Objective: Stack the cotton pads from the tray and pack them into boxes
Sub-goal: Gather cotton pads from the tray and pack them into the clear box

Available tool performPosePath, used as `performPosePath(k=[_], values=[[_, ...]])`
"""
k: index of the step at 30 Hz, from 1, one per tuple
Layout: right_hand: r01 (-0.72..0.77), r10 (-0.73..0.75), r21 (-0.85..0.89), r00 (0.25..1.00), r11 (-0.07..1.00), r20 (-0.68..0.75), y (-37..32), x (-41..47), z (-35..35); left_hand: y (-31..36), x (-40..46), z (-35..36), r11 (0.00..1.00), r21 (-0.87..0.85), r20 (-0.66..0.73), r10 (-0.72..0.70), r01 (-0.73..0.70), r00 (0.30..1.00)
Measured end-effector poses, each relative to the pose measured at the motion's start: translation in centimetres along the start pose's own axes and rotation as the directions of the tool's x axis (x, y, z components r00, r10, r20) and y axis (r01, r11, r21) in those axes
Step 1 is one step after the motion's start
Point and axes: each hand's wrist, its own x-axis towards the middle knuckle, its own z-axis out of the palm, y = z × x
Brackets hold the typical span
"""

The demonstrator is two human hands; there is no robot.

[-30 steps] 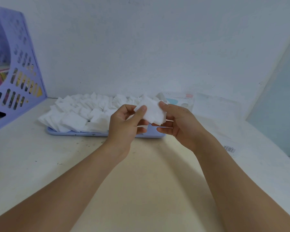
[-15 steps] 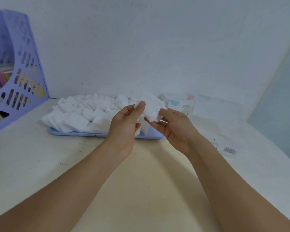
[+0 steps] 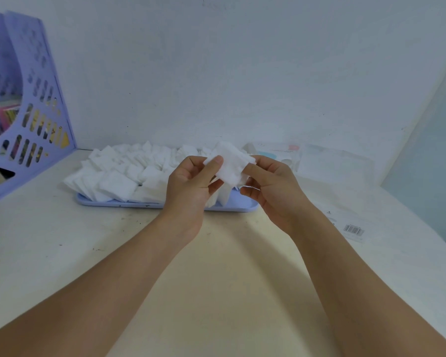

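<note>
A small stack of white square cotton pads [image 3: 231, 163] is held in the air above the right end of a pale blue tray [image 3: 240, 203]. My left hand [image 3: 191, 184] pinches the stack's left edge with thumb and fingers. My right hand [image 3: 271, 186] grips its right side, fingers curled under it. Several loose white pads [image 3: 119, 173] lie heaped over the tray's left and middle. A white box [image 3: 273, 154] with blue and pink marks lies behind my right hand, partly hidden.
A purple perforated file holder [image 3: 23, 109] with books stands at the far left. Clear plastic packaging [image 3: 335, 166] and a barcode label [image 3: 353, 230] lie at the right. A white wall runs close behind the tray, and a pale panel leans at the right.
Both hands have stayed above the tray's right end while turning and shifting the pad stack between them; the stack now sits a little higher and more tilted between the fingertips.
</note>
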Motion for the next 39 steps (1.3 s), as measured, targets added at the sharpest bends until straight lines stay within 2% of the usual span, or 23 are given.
performPosePath(k=[8,13,15,17,20,23,25,29,31,34,37,39], values=[[-0.045,0.039,0.095,0.997,0.995,0.059,0.2,0.0,0.0,-0.5,-0.2,0.0,1.000,-0.009,-0.046,-0.030,0.030,0.999],[-0.091,0.065,0.127,0.978,0.988,0.198,0.0,-0.4,0.0,0.0,-0.4,0.4,0.995,-0.076,-0.078,-0.075,0.069,0.994],[-0.076,0.073,0.006,0.968,0.997,0.242,-0.4,-0.4,-0.5,0.1,-0.4,0.3,0.996,-0.042,-0.064,-0.085,0.082,0.994],[0.050,-0.001,-0.206,0.972,0.977,0.233,-0.9,-0.1,-1.7,0.4,-0.3,0.3,0.995,-0.027,-0.063,-0.098,0.097,0.993],[0.330,-0.188,-0.465,0.927,0.822,0.324,-1.5,-0.4,-2.5,0.7,0.0,0.0,0.985,0.121,-0.020,-0.121,0.123,0.992],[0.458,-0.183,-0.583,0.864,0.671,0.469,-1.3,-1.0,-1.6,0.8,-0.3,-0.1,0.942,0.292,0.076,-0.196,0.166,0.978],[0.482,-0.166,-0.616,0.851,0.623,0.499,-1.1,-1.2,-0.9,0.7,-0.6,0.0,0.923,0.343,0.103,-0.222,0.175,0.970],[0.484,-0.183,-0.659,0.862,0.575,0.473,-0.9,-1.4,0.0,1.1,-1.0,0.1,0.925,0.296,0.147,-0.292,0.240,0.945],[0.488,-0.222,-0.643,0.864,0.590,0.452,-0.9,-1.3,0.0,1.5,-1.3,0.3,0.925,0.177,0.209,-0.369,0.336,0.906],[0.463,-0.251,-0.564,0.875,0.684,0.415,-0.9,-1.1,-0.2,2.1,-1.9,0.6,0.889,0.020,0.284,-0.443,0.457,0.850],[0.416,-0.229,-0.506,0.891,0.755,0.391,-0.7,-0.9,-0.3,2.1,-2.0,0.7,0.820,-0.064,0.340,-0.518,0.569,0.785],[0.392,-0.216,-0.483,0.900,0.783,0.379,-0.5,-0.8,-0.5,2.1,-2.1,0.8,0.802,-0.089,0.388,-0.517,0.590,0.763]])
